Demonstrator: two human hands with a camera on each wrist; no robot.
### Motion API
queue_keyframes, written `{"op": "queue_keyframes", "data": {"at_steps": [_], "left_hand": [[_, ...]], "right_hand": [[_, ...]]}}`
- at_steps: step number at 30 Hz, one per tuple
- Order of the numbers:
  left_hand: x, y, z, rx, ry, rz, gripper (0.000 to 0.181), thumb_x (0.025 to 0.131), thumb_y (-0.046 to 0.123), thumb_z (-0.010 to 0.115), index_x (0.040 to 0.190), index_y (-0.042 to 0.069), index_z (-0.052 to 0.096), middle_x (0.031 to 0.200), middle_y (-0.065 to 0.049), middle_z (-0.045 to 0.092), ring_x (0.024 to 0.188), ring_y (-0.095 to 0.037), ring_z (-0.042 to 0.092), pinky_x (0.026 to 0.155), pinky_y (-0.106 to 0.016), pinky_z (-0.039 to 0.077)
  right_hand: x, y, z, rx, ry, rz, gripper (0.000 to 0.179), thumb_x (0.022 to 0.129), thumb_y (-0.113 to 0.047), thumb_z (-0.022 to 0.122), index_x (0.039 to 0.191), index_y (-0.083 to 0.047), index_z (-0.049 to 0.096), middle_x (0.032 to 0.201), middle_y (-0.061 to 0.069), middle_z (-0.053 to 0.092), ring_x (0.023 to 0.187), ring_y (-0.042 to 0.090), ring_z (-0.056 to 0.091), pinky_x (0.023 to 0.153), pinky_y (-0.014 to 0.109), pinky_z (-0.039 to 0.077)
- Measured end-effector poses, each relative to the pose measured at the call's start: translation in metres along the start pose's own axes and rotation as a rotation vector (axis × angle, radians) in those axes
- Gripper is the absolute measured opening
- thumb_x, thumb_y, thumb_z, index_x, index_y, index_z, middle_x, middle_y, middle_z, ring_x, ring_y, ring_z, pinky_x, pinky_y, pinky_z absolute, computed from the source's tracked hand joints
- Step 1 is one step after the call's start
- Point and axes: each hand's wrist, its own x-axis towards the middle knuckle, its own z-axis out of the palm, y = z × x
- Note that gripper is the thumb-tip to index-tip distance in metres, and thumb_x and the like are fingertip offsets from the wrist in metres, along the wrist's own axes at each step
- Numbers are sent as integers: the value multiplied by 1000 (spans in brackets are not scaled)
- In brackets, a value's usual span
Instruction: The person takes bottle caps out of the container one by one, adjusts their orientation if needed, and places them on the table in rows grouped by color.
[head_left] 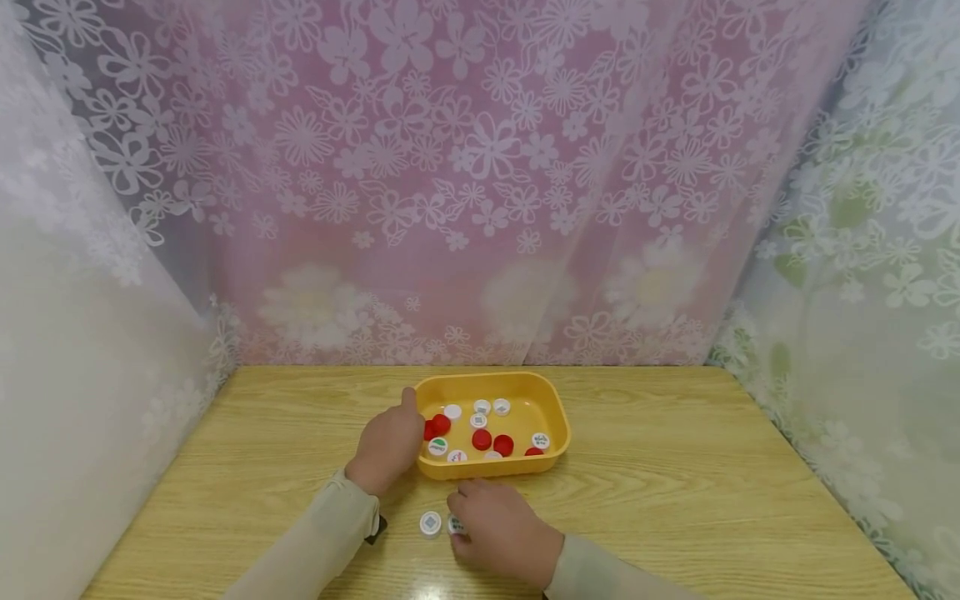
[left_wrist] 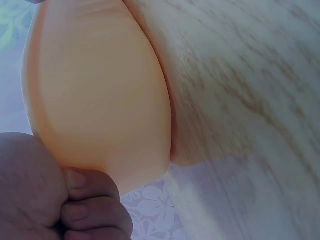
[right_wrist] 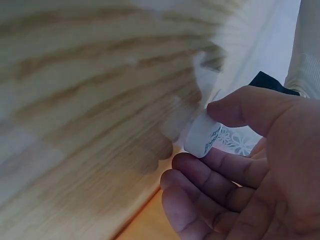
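A yellow plastic tray (head_left: pixel 498 470) sits on the table, with red bottle caps (head_left: pixel 482 439) and white bottle caps (head_left: pixel 478 421) scattered inside. At its left end, my left hand (head_left: pixel 386 446) holds the rim; in the left wrist view its curled fingers (left_wrist: pixel 97 212) lie against the tray's outer wall. In front of the tray, my right hand (head_left: pixel 504 527) pinches a white bottle cap (right_wrist: pixel 200 135) with green print between thumb and fingers, at the tabletop. Just left of that one lies another white cap (head_left: pixel 431 523) with a grey square mark.
The wooden table (head_left: pixel 675 492) extends to both sides of the tray. Behind it hangs a pink floral curtain (head_left: pixel 480 208), with pale floral cloth (head_left: pixel 862 333) at the right. A dark band (head_left: pixel 377 531) is on the left wrist.
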Motion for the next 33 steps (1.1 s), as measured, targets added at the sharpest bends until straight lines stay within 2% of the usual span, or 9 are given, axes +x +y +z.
{"op": "queue_keyframes", "data": {"at_steps": [9, 24, 30, 33], "left_hand": [[0, 2, 0, 17, 14, 11, 45, 106, 16, 48, 142, -9, 39, 62, -5, 52, 49, -20, 49, 47, -29, 40], [-1, 2, 1, 32, 19, 6, 45, 106, 17, 50, 142, -9, 40, 63, -5, 52, 51, -20, 50, 48, -29, 42], [0, 2, 1, 26, 22, -1, 40, 106, 17, 51, 137, -7, 42, 64, -5, 52, 52, -20, 50, 49, -30, 42], [0, 1, 1, 11, 12, -1, 41, 107, 17, 50, 138, -7, 41, 65, -5, 53, 52, -20, 49, 50, -30, 41]], "right_hand": [[6, 3, 5, 5, -25, -15, 22, 90, -38, 78, 94, -18, 71, 78, -11, 51, 69, 5, 44, 61, 22, 43], [7, 1, -1, 6, -36, -8, 23, 90, -40, 77, 95, -17, 73, 79, -10, 53, 69, 5, 45, 61, 23, 45], [4, 4, -3, 44, -28, -18, 21, 90, -38, 76, 93, -18, 70, 76, -11, 49, 67, 6, 44, 61, 22, 42], [1, 7, -12, 107, -26, -8, 20, 91, -38, 75, 90, -19, 68, 73, -11, 49, 64, 6, 44, 59, 23, 42]]}}
